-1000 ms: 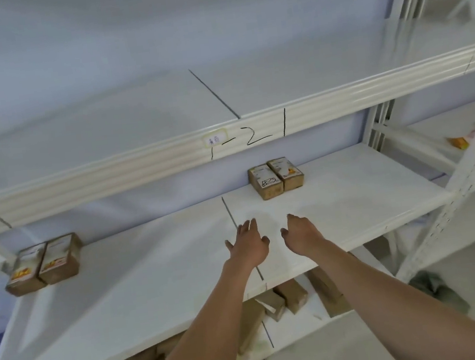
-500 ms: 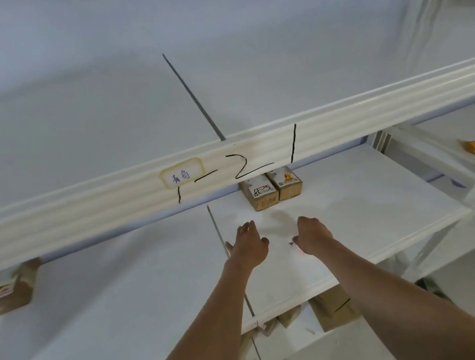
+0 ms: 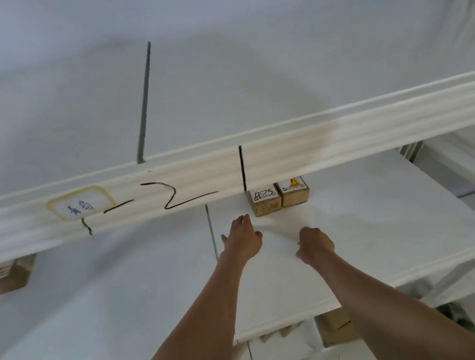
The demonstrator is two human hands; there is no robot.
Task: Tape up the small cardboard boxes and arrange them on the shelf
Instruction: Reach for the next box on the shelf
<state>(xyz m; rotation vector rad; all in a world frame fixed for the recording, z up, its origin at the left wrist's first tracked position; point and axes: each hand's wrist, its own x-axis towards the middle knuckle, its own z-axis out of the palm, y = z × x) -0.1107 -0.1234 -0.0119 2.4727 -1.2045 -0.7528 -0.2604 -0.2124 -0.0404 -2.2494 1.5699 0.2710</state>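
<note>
Head | left hand (image 3: 243, 238) open, right hand (image 3: 314, 244) curled | boxes (image 3: 277, 197) beyond

tops of two small boxes (image 3: 277, 198) hidden behind shelf beam (image 3: 346, 137)

White shelf (image 3: 360, 238) (four boxes (image 3: 278, 197))

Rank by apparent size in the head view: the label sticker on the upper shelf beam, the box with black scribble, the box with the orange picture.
1. Label sticker, largest, though it sits nearer the camera.
2. Box with black scribble and box with orange picture: alike, both partly hidden by the beam, so unranked.
</note>
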